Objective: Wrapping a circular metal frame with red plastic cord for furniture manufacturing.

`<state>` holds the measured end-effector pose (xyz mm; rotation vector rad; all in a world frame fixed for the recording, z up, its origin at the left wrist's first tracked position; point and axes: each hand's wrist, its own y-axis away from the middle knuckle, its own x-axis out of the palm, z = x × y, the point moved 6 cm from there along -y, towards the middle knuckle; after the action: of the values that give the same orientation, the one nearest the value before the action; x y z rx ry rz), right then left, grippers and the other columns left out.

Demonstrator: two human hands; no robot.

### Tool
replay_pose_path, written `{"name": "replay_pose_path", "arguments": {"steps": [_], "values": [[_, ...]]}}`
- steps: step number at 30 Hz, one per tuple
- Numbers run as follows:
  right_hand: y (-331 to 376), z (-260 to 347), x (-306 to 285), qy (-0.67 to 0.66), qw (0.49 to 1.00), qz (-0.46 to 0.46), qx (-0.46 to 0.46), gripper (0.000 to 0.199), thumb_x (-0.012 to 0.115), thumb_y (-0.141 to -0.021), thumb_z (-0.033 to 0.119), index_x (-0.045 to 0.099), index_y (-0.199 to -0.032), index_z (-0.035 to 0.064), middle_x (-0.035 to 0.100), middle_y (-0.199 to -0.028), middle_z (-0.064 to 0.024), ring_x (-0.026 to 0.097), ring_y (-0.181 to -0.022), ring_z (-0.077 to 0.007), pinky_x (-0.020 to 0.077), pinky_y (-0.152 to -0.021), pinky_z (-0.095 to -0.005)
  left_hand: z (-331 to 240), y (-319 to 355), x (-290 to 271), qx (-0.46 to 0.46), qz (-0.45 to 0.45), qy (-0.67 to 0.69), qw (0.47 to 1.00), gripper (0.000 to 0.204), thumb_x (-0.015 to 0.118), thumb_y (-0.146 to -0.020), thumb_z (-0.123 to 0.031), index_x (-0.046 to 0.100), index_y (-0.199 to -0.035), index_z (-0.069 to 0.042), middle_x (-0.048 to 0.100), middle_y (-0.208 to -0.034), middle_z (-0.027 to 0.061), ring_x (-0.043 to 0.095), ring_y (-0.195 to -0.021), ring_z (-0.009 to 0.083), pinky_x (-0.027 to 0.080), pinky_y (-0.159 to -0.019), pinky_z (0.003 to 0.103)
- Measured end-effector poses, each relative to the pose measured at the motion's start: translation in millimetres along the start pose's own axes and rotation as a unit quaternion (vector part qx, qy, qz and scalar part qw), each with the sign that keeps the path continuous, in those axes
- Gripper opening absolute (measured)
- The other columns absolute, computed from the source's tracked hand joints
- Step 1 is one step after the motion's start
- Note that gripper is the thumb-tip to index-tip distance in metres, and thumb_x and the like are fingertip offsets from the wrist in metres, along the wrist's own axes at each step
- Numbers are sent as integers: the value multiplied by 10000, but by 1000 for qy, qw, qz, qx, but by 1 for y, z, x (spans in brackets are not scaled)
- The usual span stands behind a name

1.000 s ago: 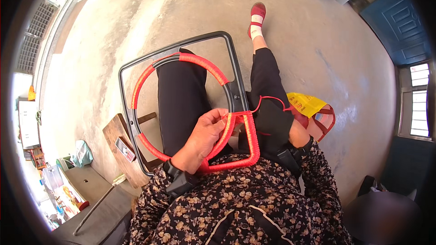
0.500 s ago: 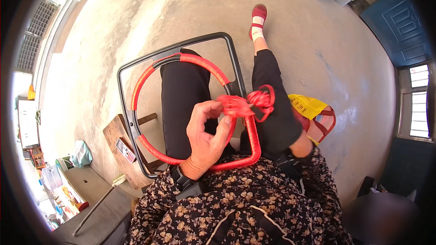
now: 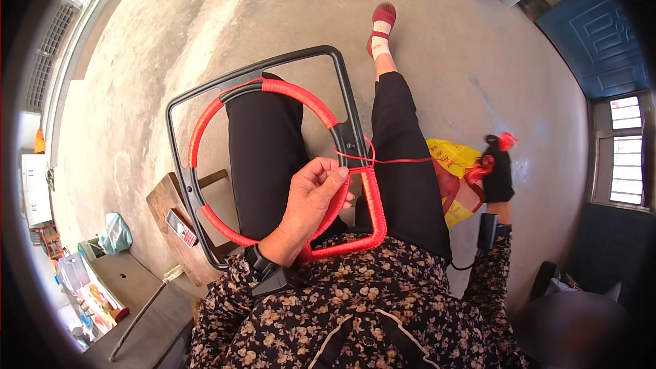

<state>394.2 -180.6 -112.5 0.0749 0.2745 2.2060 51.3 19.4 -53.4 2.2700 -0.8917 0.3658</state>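
Holding a black tubular frame (image 3: 377, 213) with a red-wrapped inner ring over the lap.
In the head view, the left hand (image 3: 316, 191) pinches the ring's wrapped edge, thumb against fingers; the black-gloved right hand (image 3: 499, 171), reaching out rightward, closes around a bundle of glossy red cord (image 3: 481, 168), one strand stretching to the frame above the black trousers (image 3: 406, 143).

Black frame (image 3: 350, 138), red cord (image 3: 374, 205)

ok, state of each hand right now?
Left hand: closed, pinching the red-wrapped ring.
Right hand: holding a red cord bundle; details of the grip too dark to see.
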Motion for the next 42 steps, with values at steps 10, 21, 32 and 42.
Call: {"name": "replay_pose_path", "arguments": {"steps": [10, 21, 32, 42], "values": [[83, 55, 196, 79, 929, 356, 60, 121, 517, -925, 96, 570, -975, -1, 608, -887, -36, 576, -883, -117, 461, -792, -291, -6, -3, 6, 53, 1, 1, 999, 221, 592, -921, -139, 514, -1088, -18, 632, -835, 79, 636, -658, 138, 553, -585, 249], [119, 107, 146, 296, 882, 46, -363, 148, 507, -913, 89, 532, -1018, -13, 615, -964, -117, 610, -959, -228, 425, -916, -279, 4, -7, 5, 23, 47, 20, 998, 93, 589, -920, -108, 545, -972, -44, 655, -838, 107, 665, -681, 163, 558, -577, 252], [74, 52, 163, -61, 992, 112, 0, 138, 498, -926, 149, 555, -950, 25, 552, -695, -47, 560, -635, -258, 453, -784, -340, 2, -5, 6, -31, 48, 8, 998, 171, 573, -937, -218, 557, -889, -55, 657, -752, 110, 657, -583, 171, 545, -498, 257], [64, 116, 188, 367, 880, 86, -289, 276, 584, -787, 81, 585, -1059, 37, 633, -986, -142, 612, -872, -322, 493, -782, -375, -11, -4, 18, 8, -1, 52, 999, 245, 461, -986, -280, 548, -996, -51, 654, -913, 90, 640, -727, 127, 534, -630, 245]]}}
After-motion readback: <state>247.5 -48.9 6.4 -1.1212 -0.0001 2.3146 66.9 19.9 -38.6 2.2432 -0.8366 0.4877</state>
